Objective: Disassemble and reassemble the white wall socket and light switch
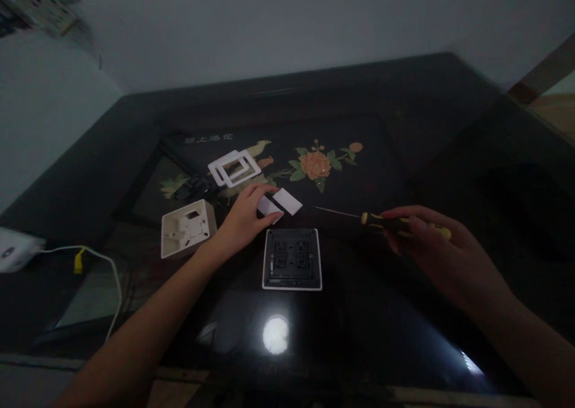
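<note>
My left hand (247,219) has its thumb and fingers around a white rectangular plate (268,208), which lies beside a second white plate (288,201) on the dark glossy table. Held in my right hand (426,240) is a screwdriver (395,224) with a yellow and black handle, its thin shaft pointing left. Between the hands and nearer to me, a square black switch module (293,259) with a white rim lies flat. An open white box (187,229) stands left of my left hand. Beyond that hand, two white frames (234,167) overlap.
A dark part (194,187) sits behind the white box. At the far left are a white device (18,249) and its white cable (112,264) with a yellow tag (79,260). The table (404,114) bears a flower and bird picture and meets a wall.
</note>
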Motion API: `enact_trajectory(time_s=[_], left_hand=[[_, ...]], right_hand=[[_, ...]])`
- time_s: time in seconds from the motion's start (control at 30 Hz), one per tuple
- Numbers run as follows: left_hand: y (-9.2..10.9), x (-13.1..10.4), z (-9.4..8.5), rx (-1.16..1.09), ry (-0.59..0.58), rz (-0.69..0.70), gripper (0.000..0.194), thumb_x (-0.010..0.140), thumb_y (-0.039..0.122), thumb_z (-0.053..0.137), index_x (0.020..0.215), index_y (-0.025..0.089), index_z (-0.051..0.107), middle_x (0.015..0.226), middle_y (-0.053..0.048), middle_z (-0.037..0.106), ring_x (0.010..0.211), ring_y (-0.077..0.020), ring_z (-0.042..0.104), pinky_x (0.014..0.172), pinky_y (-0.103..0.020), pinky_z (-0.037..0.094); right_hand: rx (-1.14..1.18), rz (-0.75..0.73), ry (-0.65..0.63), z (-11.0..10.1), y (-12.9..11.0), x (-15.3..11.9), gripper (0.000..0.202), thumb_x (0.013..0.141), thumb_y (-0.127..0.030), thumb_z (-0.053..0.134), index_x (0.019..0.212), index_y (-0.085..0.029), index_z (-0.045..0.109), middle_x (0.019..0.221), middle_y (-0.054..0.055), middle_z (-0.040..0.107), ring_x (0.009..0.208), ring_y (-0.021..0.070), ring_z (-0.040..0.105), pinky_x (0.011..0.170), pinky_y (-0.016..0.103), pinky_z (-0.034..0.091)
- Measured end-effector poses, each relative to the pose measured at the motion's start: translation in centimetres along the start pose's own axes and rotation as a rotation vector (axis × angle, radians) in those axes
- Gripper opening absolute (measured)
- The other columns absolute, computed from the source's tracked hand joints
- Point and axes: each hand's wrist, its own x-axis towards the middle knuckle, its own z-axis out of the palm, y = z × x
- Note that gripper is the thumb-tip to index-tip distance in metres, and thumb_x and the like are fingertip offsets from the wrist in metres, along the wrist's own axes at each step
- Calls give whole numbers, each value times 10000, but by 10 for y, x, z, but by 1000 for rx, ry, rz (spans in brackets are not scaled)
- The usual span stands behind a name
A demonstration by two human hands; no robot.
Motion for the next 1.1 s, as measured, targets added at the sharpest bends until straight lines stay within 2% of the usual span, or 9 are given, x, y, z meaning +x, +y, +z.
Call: enact_trajectory(time_s=[0.17, 0.27, 0.5, 0.63, 0.77, 0.87, 1.0, 1.1], left_hand=[[0, 5, 5, -20, -45, 55, 436, 876, 215, 663, 1298, 206, 555, 1275, -101, 571, 1221, -248, 547, 1077, -488, 422], [-1, 11, 9, -25, -64, 92, 405, 866, 214, 685, 1263, 229, 610, 1279, -91, 565, 1226, -251, 542, 1080, -490, 419], [-2, 23, 17, -32, -71, 132, 348, 852, 195, 709, 1197, 195, 670, 1275, -108, 580, 1223, -257, 554, 1073, -480, 433], [3, 26, 11, -48, -22, 137, 334, 864, 185, 689, 1197, 203, 662, 1308, -109, 575, 1255, -267, 542, 1085, -500, 421], [21, 8, -4, -99, 75, 155, 220, 957, 199, 549, 1141, 214, 668, 1276, -82, 617, 1222, -225, 569, 1081, -457, 426], [36, -17, -9, -348, 110, 132, 193, 972, 186, 517, 1047, 207, 693, 1128, -57, 694, 1114, -199, 625, 1025, -386, 467], [43, -43, 3, -595, 86, -9, 195, 983, 196, 496, 1021, 194, 687, 1096, -62, 705, 1082, -192, 643, 977, -344, 491], [39, -48, 14, -666, 36, 4, 200, 983, 200, 497, 1065, 192, 679, 1117, -64, 707, 1096, -185, 643, 986, -339, 488]], right_hand=[[-43, -16, 2, -1, 3, 2, 264, 721, -473, 806, 866, -254, 772, 653, 9, 669, 598, 141, 573, 546, 273, 436], [-33, -12, 2, 0, 2, 3, 225, 744, -447, 790, 861, -257, 769, 642, 5, 660, 595, 141, 572, 539, 272, 437], [-33, -15, 2, 0, 1, 3, 222, 736, -443, 797, 851, -255, 772, 651, 3, 666, 599, 128, 572, 551, 261, 442], [-35, -8, 9, -2, 0, 2, 246, 708, -440, 822, 868, -262, 767, 643, -4, 666, 603, 130, 582, 561, 260, 457], [-25, -26, 33, -3, 0, 1, 279, 657, -374, 863, 888, -258, 758, 623, -20, 652, 579, 117, 573, 527, 234, 458], [29, -52, 87, -1, 0, 3, 244, 660, -299, 864, 865, -252, 739, 659, -26, 656, 568, 96, 584, 517, 202, 465], [76, -129, 170, 2, -3, 10, 239, 583, -268, 889, 732, -238, 705, 603, -31, 651, 509, 93, 588, 469, 188, 467], [82, -210, 222, 5, -13, 17, 234, 560, -269, 888, 712, -238, 713, 669, -24, 687, 519, 98, 602, 442, 193, 475]])
